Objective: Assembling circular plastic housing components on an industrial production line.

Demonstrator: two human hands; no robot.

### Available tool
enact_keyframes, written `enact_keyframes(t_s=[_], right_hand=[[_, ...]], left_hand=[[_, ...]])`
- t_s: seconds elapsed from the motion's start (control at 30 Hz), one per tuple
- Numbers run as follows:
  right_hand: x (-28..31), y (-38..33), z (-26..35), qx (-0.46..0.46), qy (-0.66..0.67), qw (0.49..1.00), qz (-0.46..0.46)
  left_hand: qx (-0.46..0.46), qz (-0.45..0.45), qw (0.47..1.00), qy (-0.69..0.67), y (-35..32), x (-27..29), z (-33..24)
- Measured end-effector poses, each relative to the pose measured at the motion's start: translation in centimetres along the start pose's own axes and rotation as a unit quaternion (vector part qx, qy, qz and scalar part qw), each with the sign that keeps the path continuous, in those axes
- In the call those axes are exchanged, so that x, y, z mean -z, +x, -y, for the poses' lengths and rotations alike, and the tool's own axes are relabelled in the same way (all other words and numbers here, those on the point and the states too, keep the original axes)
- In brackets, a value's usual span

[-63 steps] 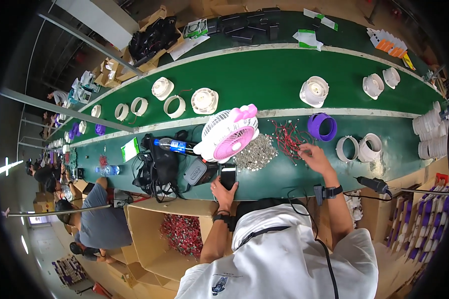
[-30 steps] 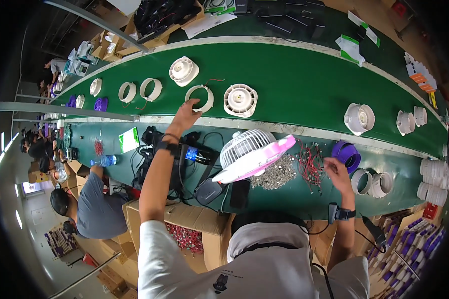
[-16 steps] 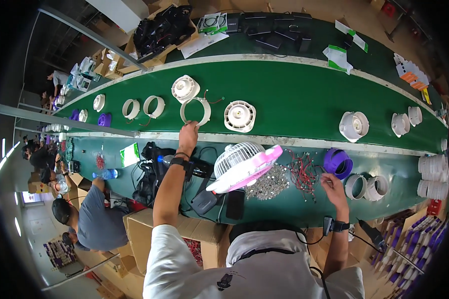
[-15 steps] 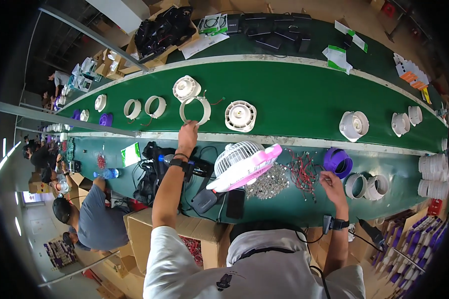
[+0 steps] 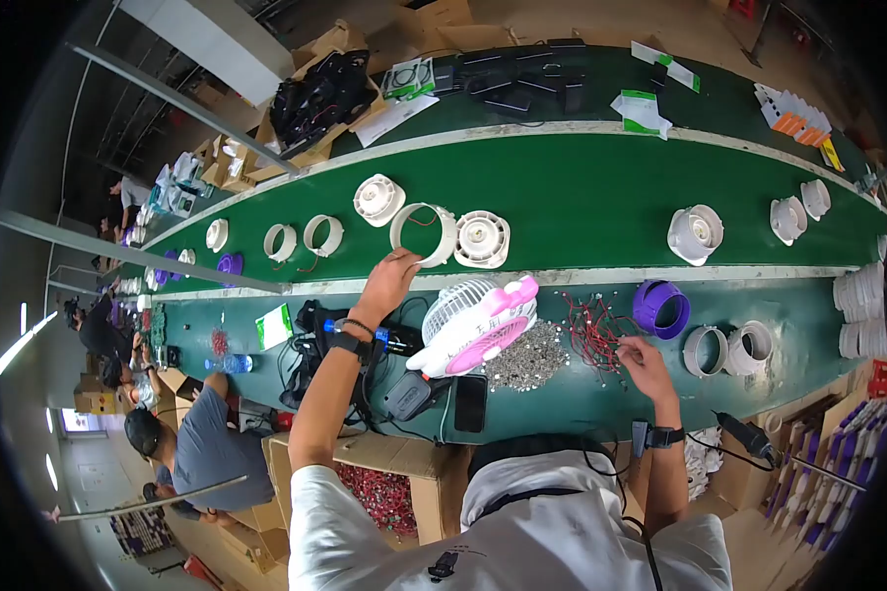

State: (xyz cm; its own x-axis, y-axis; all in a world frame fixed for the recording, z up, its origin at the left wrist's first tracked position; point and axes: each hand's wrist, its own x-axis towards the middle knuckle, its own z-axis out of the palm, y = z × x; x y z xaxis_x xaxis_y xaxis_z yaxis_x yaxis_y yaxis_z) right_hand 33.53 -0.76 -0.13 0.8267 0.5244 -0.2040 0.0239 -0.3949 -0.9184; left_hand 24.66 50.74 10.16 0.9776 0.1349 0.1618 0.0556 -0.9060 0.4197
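On the green belt, my left hand [image 5: 388,284] has its fingers closed on the near rim of a white plastic ring [image 5: 444,239]. A red wire shows inside that ring. Beside its right edge lies a round white fan housing [image 5: 482,239], and a second white housing [image 5: 378,200] lies to its upper left. My right hand [image 5: 647,366] is over the bench, fingers bent together at the edge of a pile of red wires [image 5: 593,333]; whatever is between the fingertips is too small to tell. Between my arms stands a white and pink fan [image 5: 478,327].
Small metal parts [image 5: 527,359] are heaped beside the fan. A purple ring [image 5: 660,309] and two white rings [image 5: 705,352] stand at right. A black phone [image 5: 470,403] lies near the front edge. Another person [image 5: 207,443] sits at left. More white housings [image 5: 696,234] are on the belt.
My left hand has drawn the white ring to the right, close against the round housing. My right hand has shifted slightly toward the red wires. The whole view has tilted a little.
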Motion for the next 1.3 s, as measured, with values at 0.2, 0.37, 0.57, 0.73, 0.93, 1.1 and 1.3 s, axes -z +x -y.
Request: enact_keyframes(t_s=[0.2,0.37,0.57,0.73,0.93,1.1,1.3], right_hand=[[1.6,-3.4,-4.5,-0.074,0.003,0.997,-0.034],[0.8,-3.2,-5.3,-0.089,-0.001,0.995,-0.051],[-0.1,-0.5,-3.8,-0.108,-0.017,0.994,-0.029],[-0.4,0.7,-3.2,-0.109,-0.02,0.994,-0.001],[-0.5,-0.3,-4.0,-0.113,-0.018,0.993,-0.011],[-0.2,0.0,-3.7,-0.103,-0.044,0.994,-0.003],[-1.3,6.9,2.9,0.001,-0.027,1.0,0.006]], left_hand=[[-0.031,0.089,0.995,-0.038,5.2,-6.1,1.0],[-0.034,0.143,0.989,-0.009,7.1,-10.7,1.3],[-0.049,0.167,0.984,0.028,7.1,-13.0,1.7],[-0.056,0.158,0.985,0.035,7.9,-13.2,1.3],[-0.065,0.183,0.981,0.028,8.4,-13.2,0.8],[-0.093,0.131,0.986,-0.033,7.8,-10.9,-0.7],[0.064,0.036,0.99,-0.118,4.4,-2.5,-1.5]])
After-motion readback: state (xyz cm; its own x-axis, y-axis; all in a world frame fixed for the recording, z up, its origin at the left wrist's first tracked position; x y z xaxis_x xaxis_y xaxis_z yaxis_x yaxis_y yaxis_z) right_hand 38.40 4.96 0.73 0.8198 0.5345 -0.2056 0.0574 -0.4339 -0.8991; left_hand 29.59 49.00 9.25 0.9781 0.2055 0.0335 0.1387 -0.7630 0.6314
